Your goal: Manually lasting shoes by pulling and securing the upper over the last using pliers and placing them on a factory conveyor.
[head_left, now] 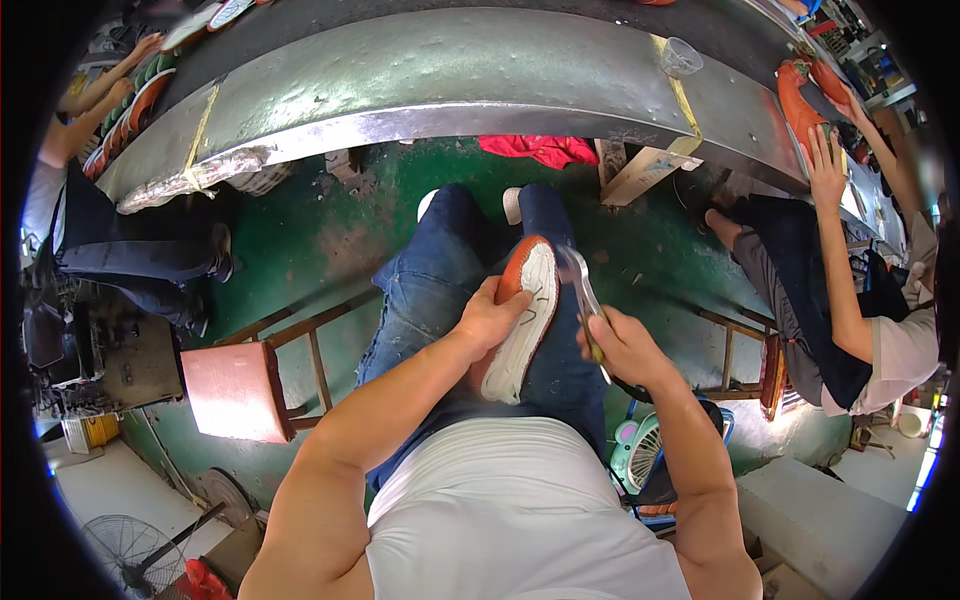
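Observation:
My left hand [492, 318] grips a shoe upper [522, 262] that is orange-red along its side. Its pale, whitish underside [521, 340] faces up, the thumb pressing on it, and dark marks show near the middle. In my right hand [622, 350] is a pair of metal pincers [579, 272] with a curved head and a dark handle end poking out below the fist. The head of the pincers is beside the upper's right edge, close to the toe; whether it touches cannot be told. Both hands are above my jeans [425, 290].
A long metal-faced bench [430, 75] crosses ahead, with a clear plastic cup [680, 58] on it. Red cloth [540, 150] lies beneath. A stool [235, 390] stands left, a small green fan [640, 455] right. Co-workers sit either side, one handling orange shoes [800, 105].

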Available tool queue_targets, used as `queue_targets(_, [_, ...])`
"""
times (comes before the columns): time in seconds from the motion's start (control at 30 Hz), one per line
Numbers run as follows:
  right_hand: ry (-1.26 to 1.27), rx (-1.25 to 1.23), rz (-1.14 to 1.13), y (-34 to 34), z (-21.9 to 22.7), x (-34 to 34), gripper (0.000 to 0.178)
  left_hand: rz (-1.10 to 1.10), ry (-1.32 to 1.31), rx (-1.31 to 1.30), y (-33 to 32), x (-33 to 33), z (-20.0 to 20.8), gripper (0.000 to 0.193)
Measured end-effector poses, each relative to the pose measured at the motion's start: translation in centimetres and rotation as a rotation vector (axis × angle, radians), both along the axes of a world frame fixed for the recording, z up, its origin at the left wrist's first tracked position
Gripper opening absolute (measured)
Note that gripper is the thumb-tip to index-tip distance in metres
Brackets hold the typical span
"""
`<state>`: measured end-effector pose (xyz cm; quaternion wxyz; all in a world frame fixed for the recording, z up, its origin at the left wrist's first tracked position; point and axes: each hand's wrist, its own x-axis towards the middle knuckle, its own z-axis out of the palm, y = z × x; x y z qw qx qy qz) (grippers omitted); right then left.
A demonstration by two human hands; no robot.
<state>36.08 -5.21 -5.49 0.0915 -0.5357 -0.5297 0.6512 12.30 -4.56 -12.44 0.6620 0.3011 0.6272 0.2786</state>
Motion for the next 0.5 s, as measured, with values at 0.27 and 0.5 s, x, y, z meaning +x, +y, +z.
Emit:
queue_targets(0.27, [-0.240, 0.162, 0.229, 0.8, 0.8, -1.3, 0.034, -0.204, 0.051, -0.080, 1.1, -1.3, 0.4, 0.063])
queue_targets(0.5, [-0.211, 0.272, 0.529, -3.2, 0.9, -0.6, 0.030, -0.258, -0.181, -0.187, 2.0, -1.8, 0.8, 0.069])
